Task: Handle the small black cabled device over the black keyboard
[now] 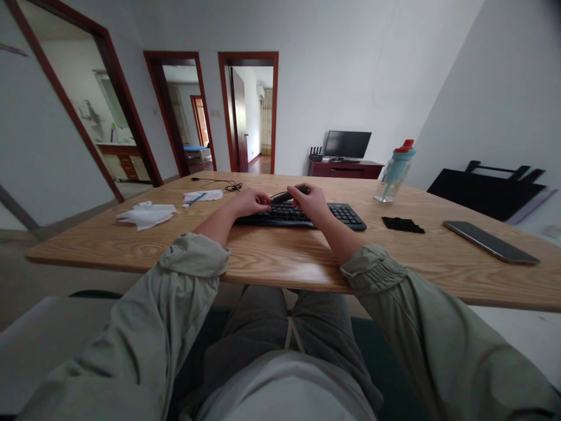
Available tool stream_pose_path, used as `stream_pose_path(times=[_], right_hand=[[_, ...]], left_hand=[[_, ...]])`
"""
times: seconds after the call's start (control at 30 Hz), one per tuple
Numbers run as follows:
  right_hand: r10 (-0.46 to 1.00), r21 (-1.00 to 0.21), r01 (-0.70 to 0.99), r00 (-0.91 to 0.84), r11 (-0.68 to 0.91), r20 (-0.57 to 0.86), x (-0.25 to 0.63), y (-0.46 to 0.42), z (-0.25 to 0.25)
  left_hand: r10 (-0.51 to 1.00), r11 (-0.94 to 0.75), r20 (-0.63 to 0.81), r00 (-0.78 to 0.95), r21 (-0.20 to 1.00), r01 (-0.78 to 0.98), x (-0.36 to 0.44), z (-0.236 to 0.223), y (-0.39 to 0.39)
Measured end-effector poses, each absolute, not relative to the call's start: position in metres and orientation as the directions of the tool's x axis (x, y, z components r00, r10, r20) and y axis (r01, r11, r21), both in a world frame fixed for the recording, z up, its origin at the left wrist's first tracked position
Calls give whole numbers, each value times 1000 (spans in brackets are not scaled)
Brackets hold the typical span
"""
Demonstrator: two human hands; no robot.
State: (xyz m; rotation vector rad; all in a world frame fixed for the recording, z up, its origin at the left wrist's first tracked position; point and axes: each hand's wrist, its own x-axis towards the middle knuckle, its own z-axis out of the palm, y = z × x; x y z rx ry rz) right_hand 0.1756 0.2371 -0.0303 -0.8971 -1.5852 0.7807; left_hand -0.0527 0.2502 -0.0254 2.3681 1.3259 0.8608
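A black keyboard (348,216) lies on the wooden table in front of me. Over its middle, my right hand (310,202) is closed around a dark, stick-like tool (287,195) whose exact kind I cannot make out. The tool slants down to the left, toward my other hand. Bent over the keyboard's far left part is my left hand (249,203), its fingers drawn together close to the tool's lower end. Whatever those fingers pinch is too small to make out. Both forearms cross the near side of the keyboard and hide some of its keys.
Left on the table (280,263) are crumpled white tissues (149,215), a blue stick-like item (194,200) and a coiled black cable (234,186). To the right are a water bottle (393,175), a pile of small black pieces (402,224) and a dark flat phone-like slab (489,241).
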Motion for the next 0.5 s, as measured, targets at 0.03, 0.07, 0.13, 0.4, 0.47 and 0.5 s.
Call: stream_pose_path(times=[0.03,0.07,0.13,0.4,0.47,0.5], right_hand=[[869,-862,118,-118,493,480,175,237,-31],[868,-864,104,-126,493,480,175,237,-31],[860,-856,111,-145,505,488,174,237,-32],[848,-839,128,-98,530,521,174,247,-39],[849,-840,127,-93,528,520,174,248,-40],[847,-837,128,-92,531,523,175,248,-40]], left_hand=[[846,-533,354,399,517,670,-53,-25,249],[848,-529,349,399,518,672,-54,-25,247],[857,-515,330,396,524,678,-55,-23,245],[883,-468,303,357,527,710,-56,-19,243],[885,-461,325,333,526,714,-57,-19,244],[885,-459,336,321,525,716,-57,-19,243]])
